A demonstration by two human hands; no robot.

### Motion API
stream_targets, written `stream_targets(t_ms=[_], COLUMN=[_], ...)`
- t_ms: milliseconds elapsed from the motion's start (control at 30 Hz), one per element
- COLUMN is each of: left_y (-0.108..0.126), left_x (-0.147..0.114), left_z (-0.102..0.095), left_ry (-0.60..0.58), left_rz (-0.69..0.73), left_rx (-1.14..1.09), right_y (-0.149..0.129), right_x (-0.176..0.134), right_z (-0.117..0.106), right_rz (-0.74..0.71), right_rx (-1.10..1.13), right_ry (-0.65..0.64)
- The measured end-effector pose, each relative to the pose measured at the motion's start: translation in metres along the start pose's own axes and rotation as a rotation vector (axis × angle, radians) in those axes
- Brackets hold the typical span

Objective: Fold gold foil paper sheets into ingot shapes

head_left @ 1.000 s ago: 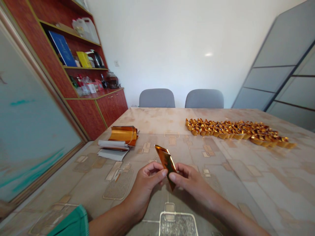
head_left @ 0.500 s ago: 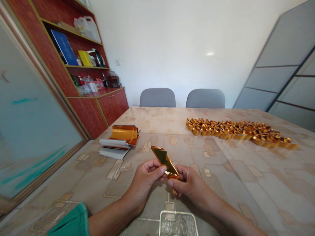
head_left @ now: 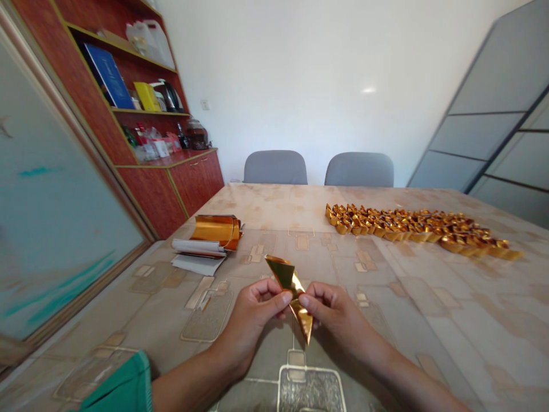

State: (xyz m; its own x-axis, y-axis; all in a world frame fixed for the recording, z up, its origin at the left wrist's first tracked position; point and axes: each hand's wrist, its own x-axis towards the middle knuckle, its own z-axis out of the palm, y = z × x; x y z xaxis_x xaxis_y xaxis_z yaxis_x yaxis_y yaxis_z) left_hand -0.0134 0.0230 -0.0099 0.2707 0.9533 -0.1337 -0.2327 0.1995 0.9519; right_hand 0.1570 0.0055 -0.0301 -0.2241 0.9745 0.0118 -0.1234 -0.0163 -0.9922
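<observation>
A sheet of shiny gold foil paper (head_left: 300,312), folded to points at its upper and lower ends, is held between both hands above the table. My left hand (head_left: 261,303) pinches its left edge near the middle, thumb on top. From the other side, my right hand (head_left: 328,306) grips it with the thumb pressed on the centre and the fingers behind, partly hidden. To the left lies a stack of gold foil sheets (head_left: 214,229) with white-backed papers (head_left: 199,257) in front. Rows of folded gold paper pieces (head_left: 412,225) lie at the right.
The patterned tablecloth (head_left: 334,366) covers the table. Two grey chairs (head_left: 275,167) (head_left: 359,169) stand at the far edge. At the left is a red-brown cabinet (head_left: 171,189) with bottles and a kettle, beside a glass panel (head_left: 64,200).
The lower end of the foil paper has opened outward into a point facing down. My right thumb has moved up to the middle of the paper. My left hand stays nearly still.
</observation>
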Motion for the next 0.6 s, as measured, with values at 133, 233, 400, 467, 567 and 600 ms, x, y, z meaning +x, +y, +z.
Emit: stream_targets(t_ms=[133,233,400,467,567,600], left_y=[0.009,0.016,0.01,0.006,0.003,0.003], left_x=[0.007,0.01,0.003,-0.002,-0.005,-0.005], left_z=[-0.006,-0.011,-0.006,-0.002,0.0,-0.001], left_ry=[0.061,0.102,-0.012,-0.039,-0.042,-0.038], left_rz=[-0.039,-0.109,-0.251,-0.279,-0.321,-0.331], left_rx=[-0.088,-0.212,-0.332,-0.357,-0.364,-0.361], right_y=[-0.001,-0.016,-0.032,-0.033,-0.035,-0.035], right_x=[-0.001,-0.003,-0.004,-0.005,-0.006,-0.007], right_z=[-0.003,-0.011,-0.017,-0.017,-0.018,-0.018], right_rz=[-0.015,-0.208,-0.551,-0.6,-0.697,-0.729], right_rx=[-0.121,-0.391,-0.719,-0.757,-0.813,-0.834], right_ry=[0.072,0.162,-0.071,-0.14,-0.146,-0.143])
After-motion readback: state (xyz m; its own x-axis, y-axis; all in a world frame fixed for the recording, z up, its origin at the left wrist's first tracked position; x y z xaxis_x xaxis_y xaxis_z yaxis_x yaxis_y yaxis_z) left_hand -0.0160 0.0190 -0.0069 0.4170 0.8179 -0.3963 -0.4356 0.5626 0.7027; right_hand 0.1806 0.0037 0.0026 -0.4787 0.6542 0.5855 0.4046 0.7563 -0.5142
